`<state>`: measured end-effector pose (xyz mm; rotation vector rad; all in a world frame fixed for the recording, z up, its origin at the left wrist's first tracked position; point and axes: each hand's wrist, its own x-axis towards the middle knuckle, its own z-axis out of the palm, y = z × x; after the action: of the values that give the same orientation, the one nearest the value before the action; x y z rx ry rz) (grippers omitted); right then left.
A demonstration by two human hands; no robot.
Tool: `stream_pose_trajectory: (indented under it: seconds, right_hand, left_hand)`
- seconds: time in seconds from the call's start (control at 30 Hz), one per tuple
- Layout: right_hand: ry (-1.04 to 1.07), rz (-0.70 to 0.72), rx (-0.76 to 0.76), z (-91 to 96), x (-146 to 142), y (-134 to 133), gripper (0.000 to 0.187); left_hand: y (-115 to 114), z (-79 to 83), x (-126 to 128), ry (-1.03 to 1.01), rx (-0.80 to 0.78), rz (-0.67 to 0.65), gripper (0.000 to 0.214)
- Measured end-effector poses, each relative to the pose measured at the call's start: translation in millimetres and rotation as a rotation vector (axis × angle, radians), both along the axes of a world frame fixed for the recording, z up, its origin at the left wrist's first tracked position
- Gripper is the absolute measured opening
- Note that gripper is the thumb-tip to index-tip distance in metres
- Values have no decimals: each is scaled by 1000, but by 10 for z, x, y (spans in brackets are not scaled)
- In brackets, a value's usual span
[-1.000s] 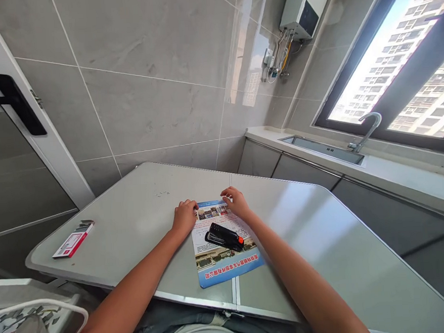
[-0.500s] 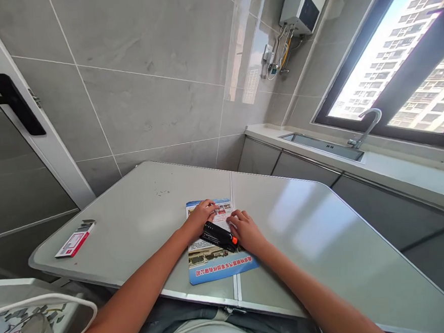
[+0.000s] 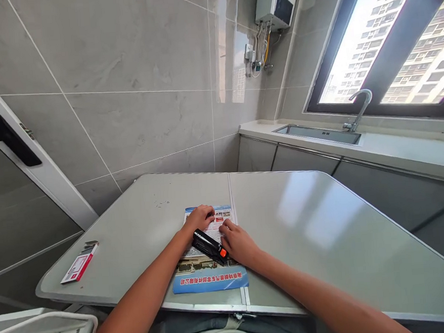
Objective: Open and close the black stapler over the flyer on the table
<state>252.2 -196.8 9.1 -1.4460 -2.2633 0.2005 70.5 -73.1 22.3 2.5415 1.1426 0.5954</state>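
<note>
A printed leaflet (image 3: pixel 211 284) with a blue border and red lettering lies on the table. Resting on it at a slant is a glossy black stapler (image 3: pixel 208 246) with an orange-red end. My left hand (image 3: pixel 201 217) touches the leaflet's upper part, fingers slightly bent and apart, its wrist beside the stapler. On the right side, my right hand (image 3: pixel 238 240) rests over the leaflet's edge near the orange end, fingers loosely bent. Neither hand grips the stapler. The undersides of the fingers are hidden.
A small red-and-white box (image 3: pixel 78 263) with grey metal pieces at its end lies at the table's left. A white basket (image 3: pixel 46 321) stands below that side. Beyond the pale folding table (image 3: pixel 289 263) are a counter with sink (image 3: pixel 318 134) and a door (image 3: pixel 27 160).
The leaflet has turned slightly, its lower end swinging left relative to the table seam. The stapler has shifted left with it. My hands stay on the leaflet, and the camera view has tilted.
</note>
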Motion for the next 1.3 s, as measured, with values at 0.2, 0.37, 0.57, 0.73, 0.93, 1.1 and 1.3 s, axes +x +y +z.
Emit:
stream_pose_trajectory:
  seconds: [0.2,0.37,0.57,0.73,0.93,1.1,1.3]
  right_hand:
    - [21,30,-8,18,-92,3,12]
    - [31,-13,-9,20,-117,-24,15]
    - [29,-33,5,-32,-116,-28,16]
    - [24,-54,21,-105,-127,-16,17]
    - [32,-87,0,-93,-175,43,19]
    - [127,-76,-3,6,-144,28,23]
    - [359,-19,23,79,-80,-53,19]
  left_hand:
    - [275,95,-52,-110,3,95,9]
    - [671,-2,7,-127,-54,114,8]
    - [731,-57,58,-129,-23,101,14]
    - [449,49,-120,-137,80,152,22]
    - [41,-59,-422,-93,127,178,19]
    - [-38,-202,-474,29,101,168,18]
    - [-14,-210,-407,118,139,203,34]
